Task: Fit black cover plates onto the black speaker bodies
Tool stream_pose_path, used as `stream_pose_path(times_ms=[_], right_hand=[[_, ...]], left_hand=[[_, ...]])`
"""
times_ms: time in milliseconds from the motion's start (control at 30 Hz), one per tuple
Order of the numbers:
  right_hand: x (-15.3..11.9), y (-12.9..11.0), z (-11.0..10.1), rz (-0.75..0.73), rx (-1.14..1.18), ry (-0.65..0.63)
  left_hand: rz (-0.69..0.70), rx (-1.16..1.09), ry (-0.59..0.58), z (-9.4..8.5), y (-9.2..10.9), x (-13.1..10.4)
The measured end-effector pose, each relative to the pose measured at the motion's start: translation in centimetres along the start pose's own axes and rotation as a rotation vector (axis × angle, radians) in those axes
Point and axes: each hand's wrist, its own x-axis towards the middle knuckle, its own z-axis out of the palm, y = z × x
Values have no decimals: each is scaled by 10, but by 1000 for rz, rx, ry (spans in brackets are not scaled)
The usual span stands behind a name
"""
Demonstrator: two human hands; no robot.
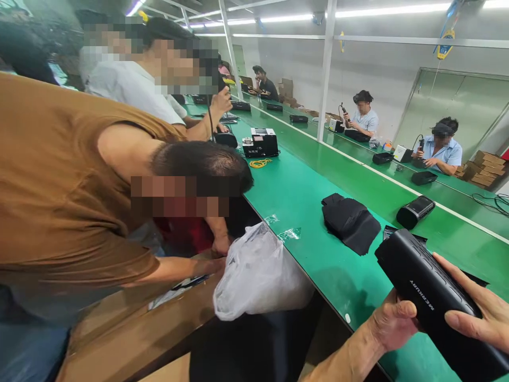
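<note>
Both hands hold a black portable speaker (433, 297) marked "MERKURY", tilted above the green table at the lower right. My left hand (392, 323) supports its near side, thumb against the casing and the other fingers hidden beneath. Across its far side wraps my right hand (477, 305), the thumb lying on top; part of that hand runs out of view. Just beyond the speaker lie thin black pieces (405, 236), partly covered by it. A pile of flat black sheets (352, 223) rests on the table to the left.
Another black speaker (415, 212) stands on the green belt. At my left a co-worker (79, 185) bends over a cardboard box (159, 329) beside a white plastic bag (258, 270). Farther along are a black-and-white device (260, 143), a yellow cord (260, 163) and several seated people.
</note>
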Motion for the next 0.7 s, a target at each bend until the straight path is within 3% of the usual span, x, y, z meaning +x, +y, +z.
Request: stream_pose_path(times_ms=[67,133,200,267,400,533,567,700], right_hand=[[-8,-4,1,-31,1,83],[-23,-8,10,-95,34,297],[-37,-13,30,-145,123,546],[-43,-16,57,-158,187,703],[-28,-17,90,-259,106,1019],[-22,-9,76,-338,108,1074],[-27,-6,70,-321,113,1064],[-51,1,54,-216,133,981]], left_hand=[[29,15,0,2,3,2],[78,39,-14,4,8,4],[134,59,-15,6,14,7],[169,81,1,11,18,10],[236,159,47,21,17,20],[130,261,-20,11,35,26],[101,302,-52,6,47,26],[249,686,-43,-2,111,27]])
